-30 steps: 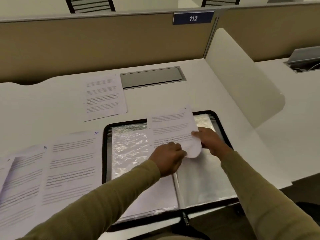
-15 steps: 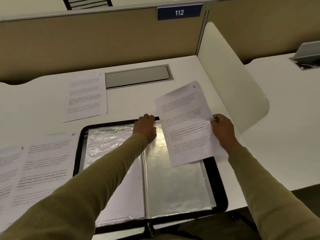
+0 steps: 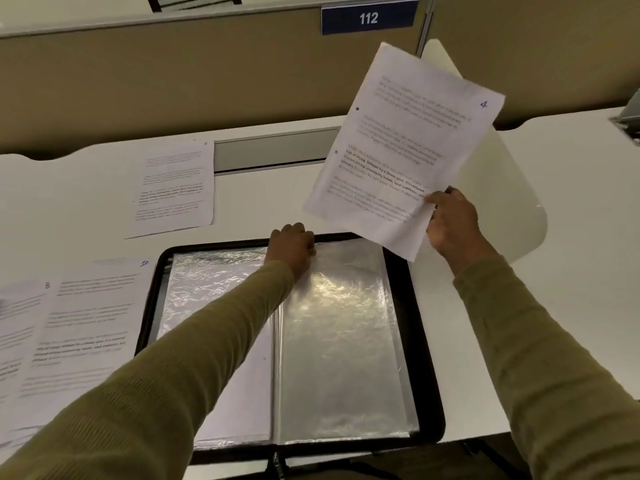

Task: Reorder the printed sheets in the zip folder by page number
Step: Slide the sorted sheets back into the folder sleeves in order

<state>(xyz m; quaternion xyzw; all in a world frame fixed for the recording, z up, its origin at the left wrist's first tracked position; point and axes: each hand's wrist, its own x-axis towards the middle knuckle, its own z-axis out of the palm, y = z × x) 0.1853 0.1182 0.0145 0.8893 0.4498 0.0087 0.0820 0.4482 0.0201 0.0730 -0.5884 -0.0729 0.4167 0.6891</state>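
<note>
A black zip folder (image 3: 424, 358) lies open on the white desk, its clear plastic sleeves (image 3: 339, 334) shining. My left hand (image 3: 292, 249) rests on the top edge of the sleeves near the spine, fingers bent over it. My right hand (image 3: 452, 225) pinches the lower right corner of a printed sheet (image 3: 405, 143) marked 4, held tilted in the air above the folder's far right corner. Another printed sheet (image 3: 175, 187) lies flat beyond the folder. Sheets marked 10 (image 3: 86, 323) and 8 (image 3: 20, 327) lie overlapped left of the folder.
A tan partition (image 3: 173, 74) with a blue sign 112 (image 3: 369, 19) closes off the back of the desk. A grey cable hatch (image 3: 273, 150) sits in the desk behind the folder. A white side divider (image 3: 509, 188) stands at the right.
The sheet came out of the right sleeve and my right hand lifted it up and to the right. My left hand moved from the sheet to the folder's top edge.
</note>
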